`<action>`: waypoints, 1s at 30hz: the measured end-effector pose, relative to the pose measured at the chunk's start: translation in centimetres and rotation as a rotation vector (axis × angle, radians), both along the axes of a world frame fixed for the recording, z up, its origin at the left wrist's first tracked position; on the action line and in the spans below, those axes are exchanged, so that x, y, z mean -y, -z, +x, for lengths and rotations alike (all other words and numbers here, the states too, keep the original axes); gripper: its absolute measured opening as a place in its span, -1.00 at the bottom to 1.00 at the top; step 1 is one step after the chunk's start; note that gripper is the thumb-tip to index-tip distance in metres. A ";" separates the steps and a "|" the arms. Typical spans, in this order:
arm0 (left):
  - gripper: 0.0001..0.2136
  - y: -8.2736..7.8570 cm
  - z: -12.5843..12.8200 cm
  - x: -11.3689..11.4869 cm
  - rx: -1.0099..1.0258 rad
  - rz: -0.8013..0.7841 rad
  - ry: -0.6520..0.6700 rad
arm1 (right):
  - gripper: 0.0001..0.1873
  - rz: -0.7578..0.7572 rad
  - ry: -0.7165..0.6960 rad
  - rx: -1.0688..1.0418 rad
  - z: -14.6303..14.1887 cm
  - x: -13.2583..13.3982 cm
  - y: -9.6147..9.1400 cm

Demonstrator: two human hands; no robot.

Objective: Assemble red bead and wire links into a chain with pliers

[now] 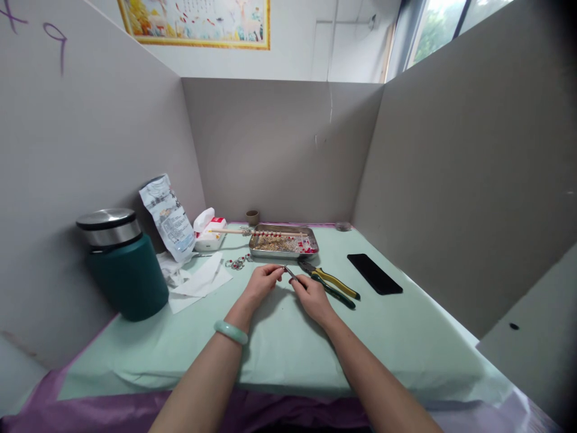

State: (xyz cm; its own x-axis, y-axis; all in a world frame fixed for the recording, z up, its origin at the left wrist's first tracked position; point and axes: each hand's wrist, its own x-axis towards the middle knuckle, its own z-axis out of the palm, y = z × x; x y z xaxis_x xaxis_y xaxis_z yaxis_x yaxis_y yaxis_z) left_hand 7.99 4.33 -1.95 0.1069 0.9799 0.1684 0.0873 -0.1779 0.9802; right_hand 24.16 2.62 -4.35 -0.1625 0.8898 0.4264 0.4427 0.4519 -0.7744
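Observation:
My left hand point(261, 284), with a pale green bangle point(231, 332) on its wrist, is closed in a pinch near the middle of the table. Something tiny sits between its fingertips, too small to name. My right hand point(314, 299) is closed on slim dark metal tweezers point(293, 275), whose tip meets the left fingertips. Just beyond both hands is a metal tray point(283, 255) of gold, clear and red beads. A wooden stick point(234, 231) strung with red beads lies across it. Yellow-and-green pliers point(336, 287) lie beside my right hand. A beaded chain point(238, 262) is beyond my left hand.
On the left stand a green thermos point(128, 273), a silvery pouch point(169, 216), a tissue pack point(211, 236) and white paper point(202, 282). A black phone point(374, 273) lies at right. A small brown cup point(253, 217) is at the back. Grey partitions point(283, 150) enclose the table.

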 end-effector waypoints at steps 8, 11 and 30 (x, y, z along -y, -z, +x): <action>-0.65 0.1 0.0 0.1 0.092 -0.027 0.040 | -0.70 -0.056 -0.059 -0.074 0.0 0.1 -0.1; -0.64 0.2 0.0 0.0 0.124 -0.031 0.052 | -0.70 -0.127 -0.113 -0.166 0.0 0.1 -0.3; -0.67 0.7 0.0 -0.3 0.186 0.009 0.097 | -0.69 0.002 0.017 -0.056 -0.4 0.4 -0.2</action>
